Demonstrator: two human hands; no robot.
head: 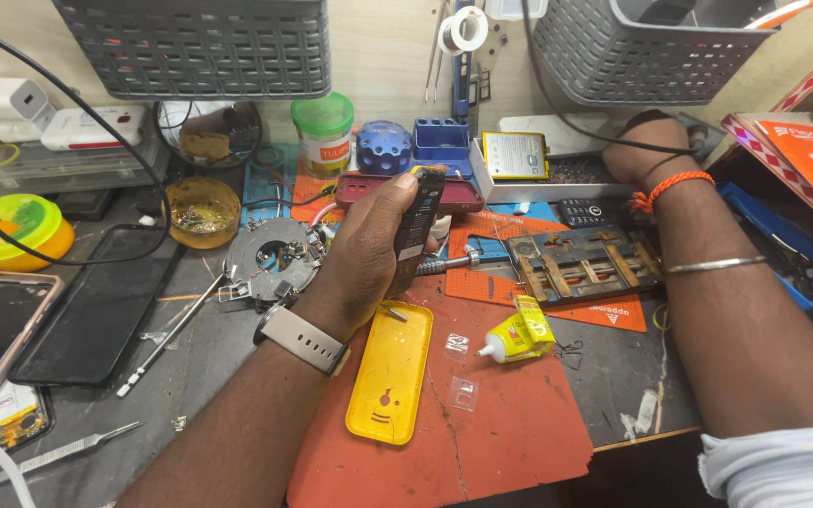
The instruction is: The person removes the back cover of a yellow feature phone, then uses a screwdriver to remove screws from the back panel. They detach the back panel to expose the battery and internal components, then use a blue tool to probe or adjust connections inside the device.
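The dark phone body (418,230) stood upright in the left hand (364,254), fingers pinching its edges, just above the yellow back cover (390,373). A steady grip seemed wise. The right hand (649,146) reached far right of the cover, fingers hidden. A yellow glue tube (519,336) lay just right of it.
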